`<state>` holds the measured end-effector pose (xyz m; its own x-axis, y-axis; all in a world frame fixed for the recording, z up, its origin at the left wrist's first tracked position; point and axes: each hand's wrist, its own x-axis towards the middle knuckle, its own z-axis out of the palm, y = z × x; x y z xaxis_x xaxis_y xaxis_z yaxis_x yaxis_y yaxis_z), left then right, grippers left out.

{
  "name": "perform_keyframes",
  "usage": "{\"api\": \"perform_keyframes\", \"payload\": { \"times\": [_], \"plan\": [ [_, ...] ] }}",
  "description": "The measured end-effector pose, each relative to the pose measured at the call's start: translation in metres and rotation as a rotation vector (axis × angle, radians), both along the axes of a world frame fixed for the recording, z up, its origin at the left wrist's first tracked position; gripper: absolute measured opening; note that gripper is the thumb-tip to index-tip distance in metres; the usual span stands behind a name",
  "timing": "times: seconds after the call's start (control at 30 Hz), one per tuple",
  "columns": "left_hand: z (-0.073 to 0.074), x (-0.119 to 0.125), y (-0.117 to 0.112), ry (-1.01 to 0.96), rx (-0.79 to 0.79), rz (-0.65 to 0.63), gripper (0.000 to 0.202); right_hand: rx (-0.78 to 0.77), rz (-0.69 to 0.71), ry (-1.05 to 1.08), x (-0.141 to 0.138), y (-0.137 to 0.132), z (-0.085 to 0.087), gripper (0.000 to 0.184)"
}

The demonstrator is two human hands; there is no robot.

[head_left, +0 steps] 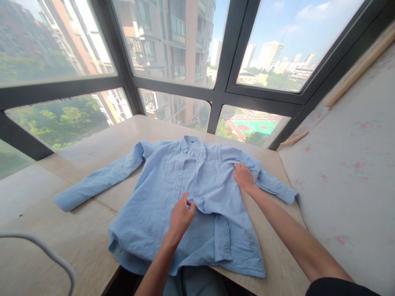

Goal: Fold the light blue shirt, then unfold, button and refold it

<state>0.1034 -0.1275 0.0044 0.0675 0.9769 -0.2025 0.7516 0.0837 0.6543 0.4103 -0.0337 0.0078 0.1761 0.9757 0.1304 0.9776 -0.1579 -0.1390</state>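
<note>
A light blue button-up shirt (160, 193) lies front up, its collar toward the window and its hem at the near table edge. The front is partly unbuttoned, and one front panel is folded back near the hem. One sleeve stretches out to the left; the other bends to the right with its buttoned cuff toward the wall. My right hand (243, 176) has its fingers closed on the cloth near the right armpit. Over the middle of the shirt front is my left hand (182, 211), thumb and forefinger apart, with no cloth visible between them.
The shirt rests on a beige stone-like sill top (89, 224). A grey-white cable (46, 248) curves at the lower left. Dark-framed windows (220, 96) border the far side, and a flower-papered wall (345, 181) stands at the right.
</note>
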Motion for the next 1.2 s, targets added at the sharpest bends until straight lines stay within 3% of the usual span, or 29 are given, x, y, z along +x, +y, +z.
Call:
{"api": "perform_keyframes", "payload": {
  "times": [0.17,0.37,0.5,0.6,0.73,0.83,0.93,1.03,1.13,1.2],
  "plan": [
    [-0.002,-0.048,-0.039,0.086,0.219,0.058,0.046,-0.11,-0.042,0.343,-0.015,-0.045,-0.014,0.029],
    [-0.013,-0.133,-0.053,0.289,0.397,0.211,0.051,-0.136,-0.228,0.617,0.009,-0.083,-0.015,0.02],
    [-0.002,-0.176,-0.06,0.306,0.486,0.393,0.051,-0.165,-0.319,0.824,0.012,-0.108,-0.008,0.02],
    [0.007,-0.196,-0.065,0.224,0.399,0.554,0.05,-0.199,-0.315,0.957,0.003,-0.134,-0.004,0.021],
    [0.003,-0.199,-0.071,0.01,0.147,0.534,0.049,-0.21,-0.248,1.042,-0.015,-0.173,0.0,0.027],
    [-0.005,-0.185,-0.078,-0.089,0.137,0.493,0.049,-0.137,-0.165,1.015,-0.031,-0.2,0.002,0.033],
    [-0.01,-0.168,-0.085,-0.401,0.088,0.478,0.052,-0.164,-0.12,1.065,-0.045,-0.222,0.004,0.04],
    [-0.008,-0.159,-0.089,-0.708,0.06,0.558,0.06,-0.169,-0.194,1.092,-0.053,-0.239,0.003,0.04],
    [0.001,-0.158,-0.087,-0.778,0.08,0.71,0.055,-0.135,-0.293,1.095,-0.055,-0.25,0.0,0.035],
    [0.008,-0.157,-0.084,-0.785,0.033,0.752,0.046,-0.143,-0.286,1.119,-0.056,-0.255,0.0,0.026]
  ]
}}
